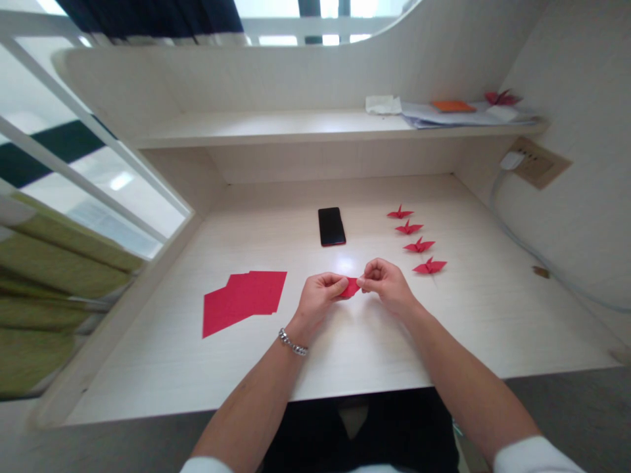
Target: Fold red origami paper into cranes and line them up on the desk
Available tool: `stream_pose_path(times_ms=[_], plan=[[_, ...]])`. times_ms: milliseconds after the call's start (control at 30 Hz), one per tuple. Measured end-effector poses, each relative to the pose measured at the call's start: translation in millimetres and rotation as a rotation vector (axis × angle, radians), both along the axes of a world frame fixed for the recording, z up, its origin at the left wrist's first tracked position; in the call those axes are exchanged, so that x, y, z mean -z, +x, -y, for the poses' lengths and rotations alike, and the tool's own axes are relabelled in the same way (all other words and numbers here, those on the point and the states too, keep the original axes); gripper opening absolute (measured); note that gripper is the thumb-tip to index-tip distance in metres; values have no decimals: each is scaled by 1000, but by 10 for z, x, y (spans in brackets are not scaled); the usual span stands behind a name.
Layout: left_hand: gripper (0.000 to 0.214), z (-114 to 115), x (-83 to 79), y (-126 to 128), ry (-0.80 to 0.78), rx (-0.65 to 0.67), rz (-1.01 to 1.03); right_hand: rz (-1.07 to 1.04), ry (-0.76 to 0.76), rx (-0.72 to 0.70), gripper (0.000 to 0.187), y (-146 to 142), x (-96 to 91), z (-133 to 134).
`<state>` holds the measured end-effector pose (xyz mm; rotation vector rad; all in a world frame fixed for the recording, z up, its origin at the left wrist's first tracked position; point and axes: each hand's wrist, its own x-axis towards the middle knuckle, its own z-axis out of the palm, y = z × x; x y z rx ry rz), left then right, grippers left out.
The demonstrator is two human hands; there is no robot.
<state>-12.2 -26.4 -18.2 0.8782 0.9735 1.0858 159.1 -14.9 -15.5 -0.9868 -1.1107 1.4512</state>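
Note:
A small piece of folded red paper point(350, 288) is held between my two hands, above the front middle of the desk. My left hand point(319, 295) pinches its left side, thumb on top. At its right edge, the thumb and forefinger of my right hand point(387, 284) close on the paper, the other fingers curled. My fingers cover part of it, so its full shape is hidden. On the desk to the right, several red paper cranes point(419, 246) stand in a slanting row. Flat sheets of red paper point(251, 295) overlap to the left of my left hand.
A black phone point(332, 226) lies beyond my hands on the desk point(276, 223). Above, a shelf point(276, 125) bears papers point(419, 117), an orange sheet point(452, 106) and a darker red folded paper point(503, 98). A white cable point(517, 240) runs from the wall socket point(539, 163) down the right side.

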Motion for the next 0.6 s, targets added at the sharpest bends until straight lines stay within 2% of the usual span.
stream_pose_path(times_ms=[167,400,600], plan=[[23,-4,36,54,66,-69,-59,-3,-1,0,42,-3,5,0],[20,14,32,74,215,-166,-258,-12,-3,-19,39,-36,-4,1],[23,7,28,52,179,-171,-272,19,-47,-62,35,2,10,5]])
